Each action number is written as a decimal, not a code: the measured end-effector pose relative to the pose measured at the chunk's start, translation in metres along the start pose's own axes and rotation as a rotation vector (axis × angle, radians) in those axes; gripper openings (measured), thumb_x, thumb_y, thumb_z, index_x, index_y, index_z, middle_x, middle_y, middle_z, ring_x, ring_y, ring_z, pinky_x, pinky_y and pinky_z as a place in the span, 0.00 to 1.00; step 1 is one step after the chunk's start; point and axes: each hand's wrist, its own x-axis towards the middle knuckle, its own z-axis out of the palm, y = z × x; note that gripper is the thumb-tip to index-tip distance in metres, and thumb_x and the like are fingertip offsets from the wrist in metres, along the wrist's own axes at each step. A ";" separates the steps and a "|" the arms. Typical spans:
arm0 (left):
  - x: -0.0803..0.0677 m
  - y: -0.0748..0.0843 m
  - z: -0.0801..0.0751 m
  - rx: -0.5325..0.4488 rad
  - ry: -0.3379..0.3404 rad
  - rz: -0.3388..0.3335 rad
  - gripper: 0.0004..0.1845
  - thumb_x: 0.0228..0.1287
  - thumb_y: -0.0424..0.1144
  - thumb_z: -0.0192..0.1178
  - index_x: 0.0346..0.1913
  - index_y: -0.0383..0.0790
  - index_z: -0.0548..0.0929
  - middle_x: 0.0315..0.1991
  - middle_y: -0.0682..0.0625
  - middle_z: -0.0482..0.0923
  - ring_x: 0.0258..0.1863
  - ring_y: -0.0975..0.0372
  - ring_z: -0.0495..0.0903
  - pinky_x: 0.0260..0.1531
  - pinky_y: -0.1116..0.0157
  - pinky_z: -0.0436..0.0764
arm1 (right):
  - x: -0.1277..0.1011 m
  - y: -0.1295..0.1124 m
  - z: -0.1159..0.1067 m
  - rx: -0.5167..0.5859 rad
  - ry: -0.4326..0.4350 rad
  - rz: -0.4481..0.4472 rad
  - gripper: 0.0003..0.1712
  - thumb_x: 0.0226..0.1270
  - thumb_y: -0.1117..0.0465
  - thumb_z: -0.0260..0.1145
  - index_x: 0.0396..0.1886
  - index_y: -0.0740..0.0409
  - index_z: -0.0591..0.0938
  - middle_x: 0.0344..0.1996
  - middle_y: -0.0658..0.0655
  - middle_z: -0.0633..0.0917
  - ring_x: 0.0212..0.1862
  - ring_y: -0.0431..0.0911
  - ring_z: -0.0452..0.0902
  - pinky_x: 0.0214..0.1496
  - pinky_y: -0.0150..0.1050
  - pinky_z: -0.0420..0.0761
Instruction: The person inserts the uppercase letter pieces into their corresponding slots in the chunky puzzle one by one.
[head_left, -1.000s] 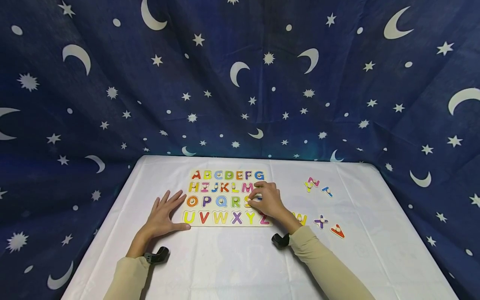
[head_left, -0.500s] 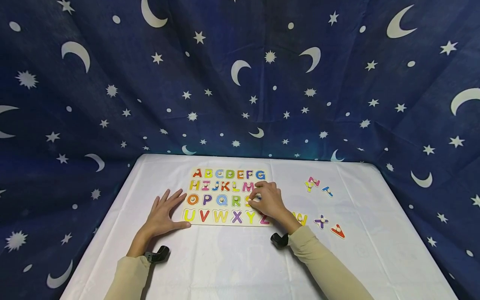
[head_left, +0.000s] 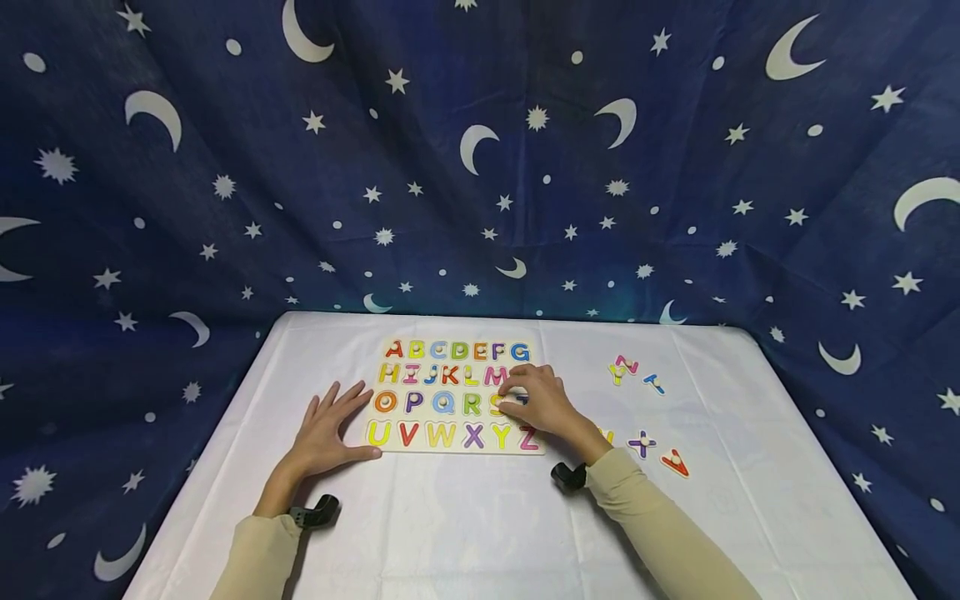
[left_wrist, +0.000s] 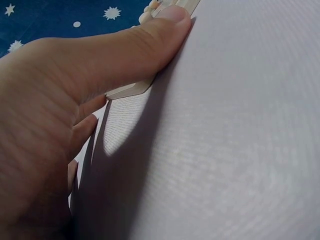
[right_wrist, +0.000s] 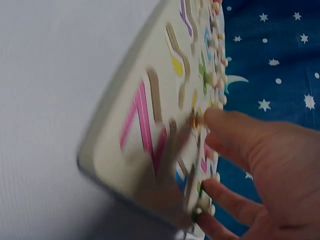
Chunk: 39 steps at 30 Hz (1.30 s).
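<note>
I'm sitting at a table with a white cloth (head_left: pixel 465 533) and my alphabet puzzle board (head_left: pixel 454 396) is lying flat in the middle of it. My left hand (head_left: pixel 324 435) is resting palm down on the cloth, fingers spread and straight, with the thumb pressing against the board's near-left corner; the left wrist view is showing that thumb right at the board's edge. Nothing is in that hand.

My right hand (head_left: pixel 542 402) is hovering over the right end of the board, around the S and T spots, fingers curled down toward the pieces. I can't really tell whether I'm pinching a peg or just touching it, since the wrist view is blurry there.

Off to the right, well apart from the board, loose letters are lying on the cloth: a pink N (head_left: pixel 626 364), a blue T (head_left: pixel 654 383), a purple X (head_left: pixel 642 443) and a red V (head_left: pixel 675 462).
</note>
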 end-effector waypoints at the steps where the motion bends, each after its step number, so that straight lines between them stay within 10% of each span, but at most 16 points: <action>1: 0.000 0.000 0.000 0.000 0.000 -0.001 0.57 0.40 0.62 0.81 0.75 0.42 0.72 0.79 0.40 0.61 0.79 0.36 0.44 0.75 0.33 0.38 | 0.000 0.001 -0.003 0.010 -0.017 -0.008 0.10 0.62 0.52 0.78 0.43 0.46 0.91 0.63 0.60 0.80 0.63 0.61 0.68 0.59 0.59 0.70; 9: -0.001 0.000 0.001 0.000 0.011 0.004 0.57 0.40 0.62 0.81 0.74 0.41 0.72 0.78 0.40 0.61 0.79 0.35 0.45 0.75 0.33 0.38 | -0.002 0.020 -0.025 0.070 -0.129 -0.070 0.24 0.62 0.55 0.78 0.58 0.49 0.86 0.63 0.57 0.81 0.66 0.56 0.69 0.70 0.57 0.68; 16: -0.003 0.002 0.003 -0.005 0.007 -0.001 0.57 0.40 0.62 0.81 0.74 0.41 0.72 0.78 0.40 0.62 0.79 0.35 0.45 0.75 0.33 0.38 | -0.015 0.052 -0.050 0.084 -0.031 -0.082 0.27 0.63 0.57 0.78 0.62 0.53 0.84 0.61 0.58 0.83 0.65 0.58 0.74 0.70 0.61 0.69; 29: -0.002 0.000 0.002 0.011 0.016 0.014 0.56 0.40 0.63 0.80 0.74 0.41 0.73 0.78 0.40 0.62 0.79 0.35 0.46 0.74 0.32 0.39 | -0.043 0.132 -0.094 0.009 0.224 0.017 0.26 0.61 0.64 0.77 0.59 0.61 0.84 0.58 0.69 0.83 0.57 0.65 0.73 0.58 0.61 0.68; 39: -0.001 -0.002 0.003 0.008 0.021 0.017 0.57 0.40 0.64 0.80 0.74 0.41 0.72 0.78 0.40 0.62 0.79 0.36 0.45 0.75 0.33 0.38 | -0.072 0.177 -0.111 -0.071 0.150 0.257 0.24 0.66 0.58 0.74 0.61 0.57 0.83 0.65 0.72 0.77 0.62 0.72 0.67 0.57 0.73 0.66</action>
